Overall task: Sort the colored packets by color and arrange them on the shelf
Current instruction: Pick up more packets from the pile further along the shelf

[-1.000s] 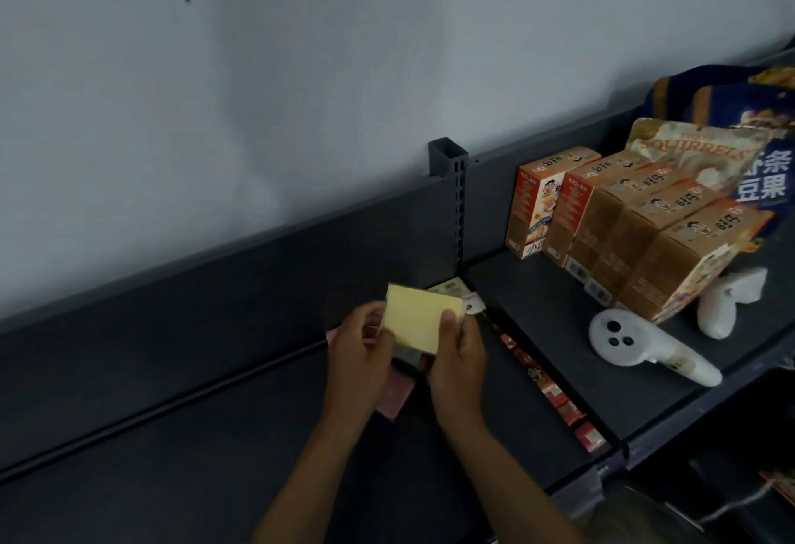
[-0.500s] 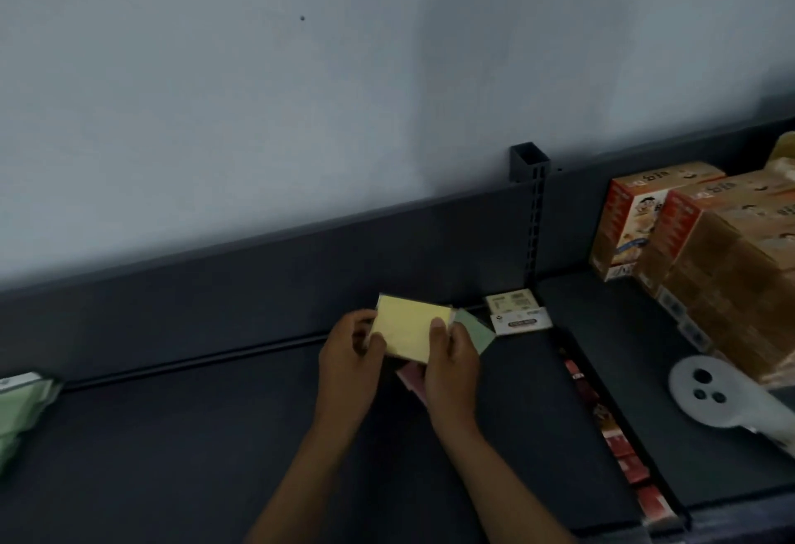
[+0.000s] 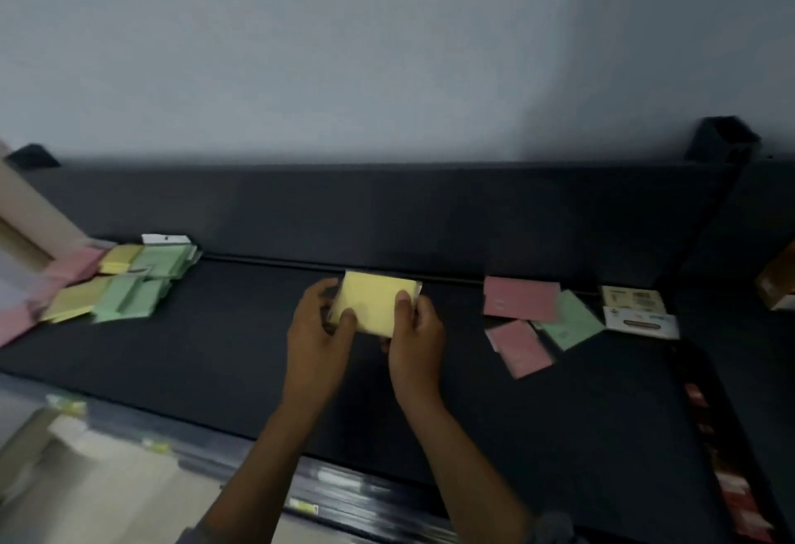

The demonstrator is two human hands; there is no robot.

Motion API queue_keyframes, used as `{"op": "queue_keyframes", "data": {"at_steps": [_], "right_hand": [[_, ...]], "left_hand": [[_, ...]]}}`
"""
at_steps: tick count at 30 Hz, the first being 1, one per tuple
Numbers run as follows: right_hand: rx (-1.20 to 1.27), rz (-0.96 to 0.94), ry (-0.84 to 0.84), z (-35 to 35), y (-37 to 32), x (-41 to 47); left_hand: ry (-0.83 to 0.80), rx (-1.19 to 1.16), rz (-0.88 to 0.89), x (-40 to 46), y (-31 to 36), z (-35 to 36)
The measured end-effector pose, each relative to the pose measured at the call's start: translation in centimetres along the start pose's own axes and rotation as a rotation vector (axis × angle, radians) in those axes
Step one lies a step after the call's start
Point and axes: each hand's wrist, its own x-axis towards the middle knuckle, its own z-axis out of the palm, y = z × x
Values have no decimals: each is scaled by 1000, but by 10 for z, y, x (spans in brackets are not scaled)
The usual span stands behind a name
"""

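Observation:
Both hands hold a yellow packet [image 3: 375,306] above the middle of the dark shelf [image 3: 223,350]. My left hand [image 3: 317,339] grips its left edge, and my right hand [image 3: 415,339] pinches its right edge with the thumb on top. To the right lie two pink packets [image 3: 519,297] [image 3: 521,347] and a green packet [image 3: 570,322], partly overlapping. At the far left sits a group of pink packets [image 3: 75,263], yellow packets [image 3: 120,258] and green packets [image 3: 161,261] laid side by side.
Two white labelled packets [image 3: 636,309] lie by the right shelf divider. A black upright post [image 3: 722,143] stands at the back right. An orange box [image 3: 778,283] peeks in at the right edge. A cardboard box [image 3: 26,220] leans at the far left. The shelf's front rail [image 3: 335,487] carries price tags.
The view has swung left, revealing the sorted group at the far left. Both hands have carried the yellow packet leftward, away from the pink and green packets, which now lie uncovered to the right.

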Motion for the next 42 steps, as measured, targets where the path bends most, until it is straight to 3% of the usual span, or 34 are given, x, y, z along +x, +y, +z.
{"op": "queue_keyframes", "data": {"at_steps": [20,35,42], "right_hand": [[-24,19,-196,189,30,-104],[-95,0,-420,411,54,-263],[-132,-17,-552,474,70,-322]], "left_hand": [[178,-51,-189,-5,-128,-177],[389,80,-311,-42,-255,-415],[477,141,-380,-73,-294,-492]]}}
